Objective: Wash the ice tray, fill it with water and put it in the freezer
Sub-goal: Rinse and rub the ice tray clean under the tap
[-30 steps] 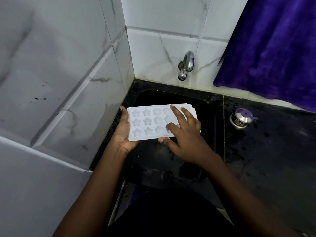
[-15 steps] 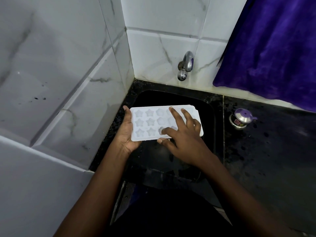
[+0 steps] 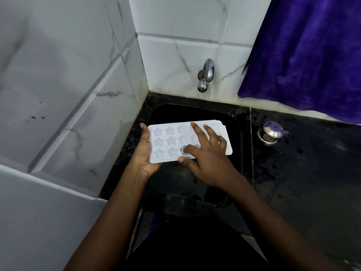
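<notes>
A white ice tray (image 3: 168,141) with star and flower shaped cells lies flat above the black sink (image 3: 236,133). My left hand (image 3: 143,153) holds its left end from below, thumb along the edge. My right hand (image 3: 207,155) lies on the tray's right half with fingers spread, the index fingertip pressed into a cell in the near row and the thumb at the near edge. Most of the right cells are hidden by this hand. The steel tap (image 3: 206,75) juts from the back wall above the sink, with no water running.
White marbled tiles form the corner on the left and behind. A black stone counter (image 3: 312,173) extends right, wet in spots, with a small steel pot with a purple lid (image 3: 270,133) on it. A purple cloth (image 3: 308,51) hangs at upper right.
The tray has shifted slightly right and towards me. My right hand's fingers have slid over the cells, the index finger curling into a near-row cell.
</notes>
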`<action>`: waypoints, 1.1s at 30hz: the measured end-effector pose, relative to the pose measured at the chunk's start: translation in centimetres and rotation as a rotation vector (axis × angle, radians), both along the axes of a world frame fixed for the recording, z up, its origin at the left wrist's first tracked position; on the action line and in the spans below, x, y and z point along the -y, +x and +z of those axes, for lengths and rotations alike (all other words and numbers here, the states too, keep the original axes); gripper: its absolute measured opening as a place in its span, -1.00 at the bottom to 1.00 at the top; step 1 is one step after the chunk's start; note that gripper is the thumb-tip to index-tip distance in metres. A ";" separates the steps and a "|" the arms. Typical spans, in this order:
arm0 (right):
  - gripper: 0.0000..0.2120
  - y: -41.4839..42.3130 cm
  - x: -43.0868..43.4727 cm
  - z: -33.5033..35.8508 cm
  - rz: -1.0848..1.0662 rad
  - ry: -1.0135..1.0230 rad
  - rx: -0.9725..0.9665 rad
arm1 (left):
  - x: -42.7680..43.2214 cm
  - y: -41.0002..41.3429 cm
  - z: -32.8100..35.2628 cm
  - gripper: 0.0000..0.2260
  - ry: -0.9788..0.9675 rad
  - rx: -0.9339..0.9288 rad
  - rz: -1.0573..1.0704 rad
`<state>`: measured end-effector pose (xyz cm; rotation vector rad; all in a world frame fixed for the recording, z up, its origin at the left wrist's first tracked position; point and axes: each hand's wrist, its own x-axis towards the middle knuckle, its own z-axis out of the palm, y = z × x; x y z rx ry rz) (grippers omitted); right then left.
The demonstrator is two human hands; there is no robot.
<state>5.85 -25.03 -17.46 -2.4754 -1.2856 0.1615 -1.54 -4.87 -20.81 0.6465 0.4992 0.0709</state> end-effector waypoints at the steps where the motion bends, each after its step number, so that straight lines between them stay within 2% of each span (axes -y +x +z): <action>1: -0.58 -0.1 -0.1 -0.1 -0.007 0.011 -0.012 | 0.0 0.0 0.0 -0.11 -0.001 0.000 -0.001; 6: -0.42 -0.3 -0.3 -0.1 0.039 -0.012 -0.030 | -0.4 -0.2 0.0 -0.11 0.015 0.009 -0.021; 13: -0.49 0.1 -0.4 0.0 0.001 0.008 -0.020 | -0.2 -0.2 -0.3 -0.09 0.007 0.002 -0.010; 18: -0.42 0.1 -0.2 -0.2 0.065 0.000 -0.077 | -0.6 -0.4 -0.1 -0.10 0.021 0.006 0.002; 22: -0.53 0.4 -0.3 0.0 0.038 0.089 -0.102 | -0.6 -0.3 -0.2 -0.10 -0.002 0.008 0.008; 25: -0.51 -0.1 -0.9 0.1 0.059 0.124 -0.059 | -0.5 -0.1 0.0 -0.10 -0.011 0.020 -0.002; 28: -0.45 -0.9 -1.7 0.1 0.118 0.075 -0.016 | -0.4 0.1 0.2 -0.09 -0.015 0.017 -0.032; 33: -0.42 -1.0 -2.2 0.6 0.102 -0.005 0.021 | -0.3 0.1 0.5 -0.09 -0.039 0.019 -0.052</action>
